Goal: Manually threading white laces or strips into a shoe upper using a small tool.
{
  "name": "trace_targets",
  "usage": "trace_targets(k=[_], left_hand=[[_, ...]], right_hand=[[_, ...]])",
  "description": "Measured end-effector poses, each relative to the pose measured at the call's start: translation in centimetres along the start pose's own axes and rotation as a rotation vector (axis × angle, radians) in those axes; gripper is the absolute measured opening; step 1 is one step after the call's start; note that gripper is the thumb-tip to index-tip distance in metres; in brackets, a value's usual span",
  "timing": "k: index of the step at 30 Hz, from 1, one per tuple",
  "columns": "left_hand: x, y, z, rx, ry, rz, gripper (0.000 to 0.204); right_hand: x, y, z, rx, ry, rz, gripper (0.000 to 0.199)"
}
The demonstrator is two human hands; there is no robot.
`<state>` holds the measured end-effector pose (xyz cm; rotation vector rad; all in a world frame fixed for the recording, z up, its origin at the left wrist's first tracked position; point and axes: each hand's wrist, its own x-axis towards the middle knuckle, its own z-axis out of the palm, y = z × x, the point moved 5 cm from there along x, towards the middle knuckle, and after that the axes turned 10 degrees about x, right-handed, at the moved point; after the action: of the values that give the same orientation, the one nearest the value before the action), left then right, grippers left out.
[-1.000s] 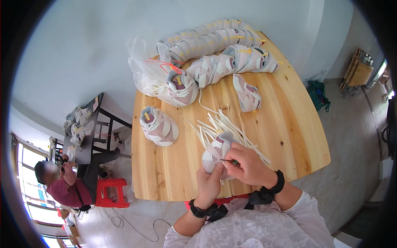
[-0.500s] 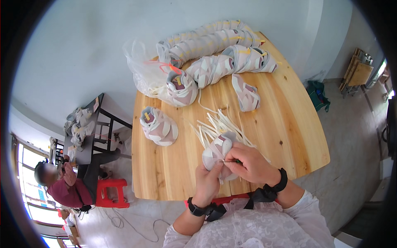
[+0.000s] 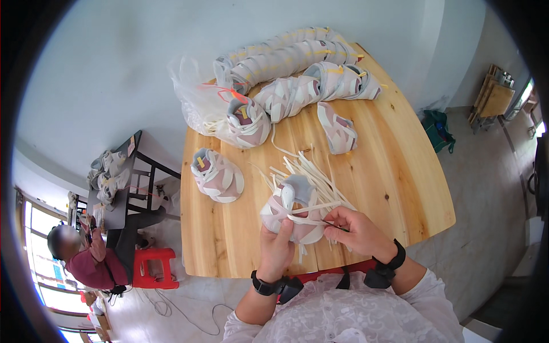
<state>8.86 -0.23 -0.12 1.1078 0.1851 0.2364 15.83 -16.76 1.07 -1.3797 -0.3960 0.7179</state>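
My left hand [image 3: 277,248] is closed on the near side of a pink, grey and white shoe upper [image 3: 274,207], thumb on top. The upper sits tilted over the table, its grey collar facing away from me. A white shoelace [image 3: 310,220] stretches from its eyelets toward my right hand [image 3: 361,231]. Those right fingers are pinched on a thin dark tool [image 3: 338,227], whose tip meets the lace; its exact shape is too small to tell. Just beyond the upper lies a loose bundle of cream-white laces [image 3: 314,174], partly hidden behind it.
Two laced uppers [image 3: 220,176] [image 3: 249,128] stand at the left of the wooden table [image 3: 400,188]. Another upper [image 3: 338,130] lies beyond the laces. Rows of nested uppers [image 3: 291,60] and a clear plastic bag [image 3: 191,97] fill the back. A person [image 3: 97,257] sits at a dark table far left.
The upper has turned, so its collar opening shows, and shifted slightly left. My right hand has drawn away to the right, with a lace now stretched between it and the upper.
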Motion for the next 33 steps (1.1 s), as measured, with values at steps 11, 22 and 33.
trace_targets(k=[11, 22, 33], left_hand=[[0.0, 0.5, 0.8, 0.230, -0.080, -0.183, 0.048], [0.0, 0.1, 1.9, 0.219, 0.021, -0.128, 0.059], [-0.5, -0.8, 1.8, 0.279, 0.037, -0.192, 0.071]], right_hand=[[-0.6, -1.1, 0.2, -0.101, 0.176, -0.157, 0.013], [-0.2, -1.5, -1.0, 0.042, 0.137, -0.113, 0.012], [0.1, -2.3, 0.8, -0.189, 0.163, -0.297, 0.008]])
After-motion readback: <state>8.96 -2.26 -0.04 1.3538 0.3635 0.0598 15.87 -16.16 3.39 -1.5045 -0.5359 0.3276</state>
